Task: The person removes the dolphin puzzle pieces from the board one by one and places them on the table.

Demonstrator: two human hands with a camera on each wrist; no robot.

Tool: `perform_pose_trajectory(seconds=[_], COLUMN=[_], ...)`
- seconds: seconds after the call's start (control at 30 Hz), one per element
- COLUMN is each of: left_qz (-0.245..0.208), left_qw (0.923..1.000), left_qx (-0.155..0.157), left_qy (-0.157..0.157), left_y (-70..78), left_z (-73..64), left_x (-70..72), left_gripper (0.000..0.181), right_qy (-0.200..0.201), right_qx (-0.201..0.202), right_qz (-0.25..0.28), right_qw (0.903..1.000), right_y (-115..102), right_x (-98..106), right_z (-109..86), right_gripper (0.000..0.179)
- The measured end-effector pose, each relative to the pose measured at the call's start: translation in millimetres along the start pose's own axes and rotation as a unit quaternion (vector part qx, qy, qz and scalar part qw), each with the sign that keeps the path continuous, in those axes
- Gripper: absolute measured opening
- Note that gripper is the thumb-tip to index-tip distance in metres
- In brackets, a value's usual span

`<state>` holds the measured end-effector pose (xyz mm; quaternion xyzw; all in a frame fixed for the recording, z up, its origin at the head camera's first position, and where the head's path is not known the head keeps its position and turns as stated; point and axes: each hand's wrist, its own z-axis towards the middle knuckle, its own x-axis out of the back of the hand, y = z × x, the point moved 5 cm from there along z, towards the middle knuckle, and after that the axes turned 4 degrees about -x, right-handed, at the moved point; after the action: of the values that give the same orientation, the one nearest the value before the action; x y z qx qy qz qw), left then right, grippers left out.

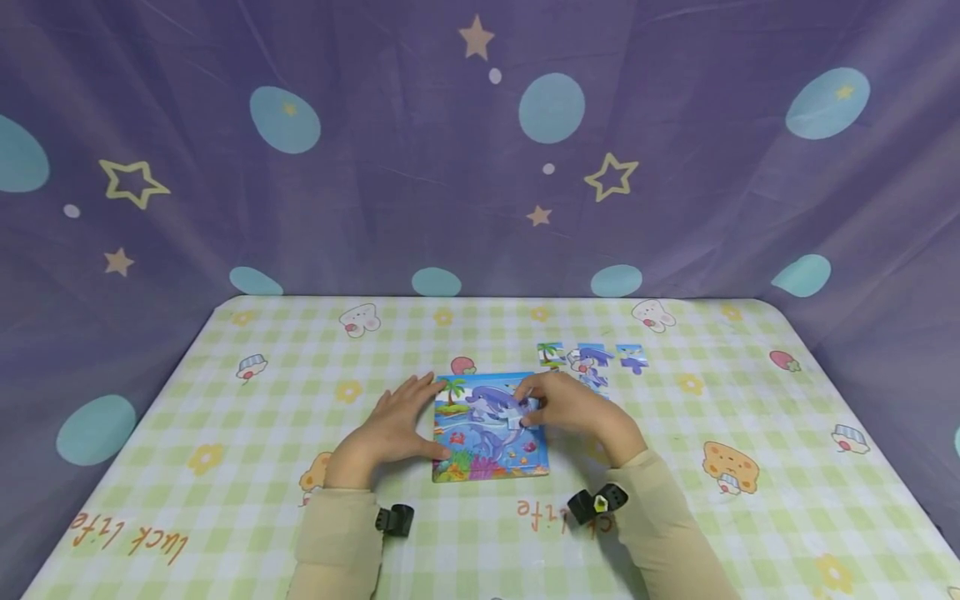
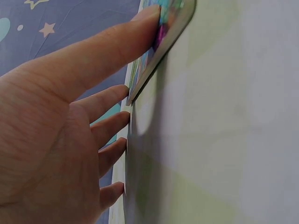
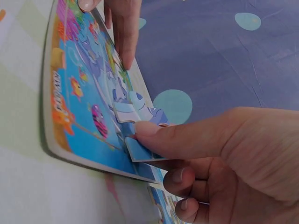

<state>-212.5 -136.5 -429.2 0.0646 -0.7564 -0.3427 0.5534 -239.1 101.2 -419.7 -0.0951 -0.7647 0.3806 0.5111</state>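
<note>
A flat dolphin jigsaw puzzle (image 1: pixel 487 454) with an undersea picture lies on the table before me. My right hand (image 1: pixel 577 410) pinches a blue and white puzzle piece (image 3: pixel 138 150) between thumb and fingers, over the puzzle's right side. In the right wrist view the piece is tilted and partly raised above the picture. At the puzzle's left edge is my left hand (image 1: pixel 392 423), its fingers spread and mostly straight. The left thumb (image 2: pixel 140 35) rests on the near left part of the puzzle, while the other fingertips reach toward its far left corner.
Several loose puzzle pieces lie beyond the puzzle to the right, among them a palm tree piece (image 1: pixel 551 355) and a blue piece (image 1: pixel 632 357). My right hand partly covers that group. A checked cloth (image 1: pixel 225 467) covers the table, and a purple curtain (image 1: pixel 420 167) hangs behind it.
</note>
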Motion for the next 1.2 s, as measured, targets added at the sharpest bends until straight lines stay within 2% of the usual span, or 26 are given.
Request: perform_pose_trajectory(seconds=[0.13, 0.6, 0.77, 0.97, 1.2], left_qz=[0.000, 0.003, -0.001, -0.001, -0.002], left_qw=[1.0000, 1.0000, 1.0000, 1.0000, 1.0000], left_qx=[0.001, 0.005, 0.005, 0.005, 0.004], left_qy=[-0.001, -0.001, 0.000, -0.001, 0.001], left_y=[-1.1, -3.0, -2.1, -1.5, 0.1], left_z=[0.9, 2.4, 1.7, 1.4, 0.5], left_x=[-0.3, -0.9, -0.5, -0.6, 0.4], left_gripper=[0.105, 0.105, 0.104, 0.104, 0.104], right_qy=[0.012, 0.044, 0.055, 0.063, 0.093], right_qx=[-0.008, 0.037, 0.022, -0.009, -0.016], right_qz=[0.007, 0.013, 0.018, 0.033, 0.021], right_qw=[0.9999, 0.9983, 0.9981, 0.9974, 0.9953], right_y=[2.0, 19.1, 30.0, 41.2, 48.6], right_x=[6.3, 29.7, 40.2, 50.7, 62.2], right_z=[-3.3, -12.6, -16.9, -23.6, -31.7], right_gripper=[0.023, 0.014, 0.009, 0.014, 0.015])
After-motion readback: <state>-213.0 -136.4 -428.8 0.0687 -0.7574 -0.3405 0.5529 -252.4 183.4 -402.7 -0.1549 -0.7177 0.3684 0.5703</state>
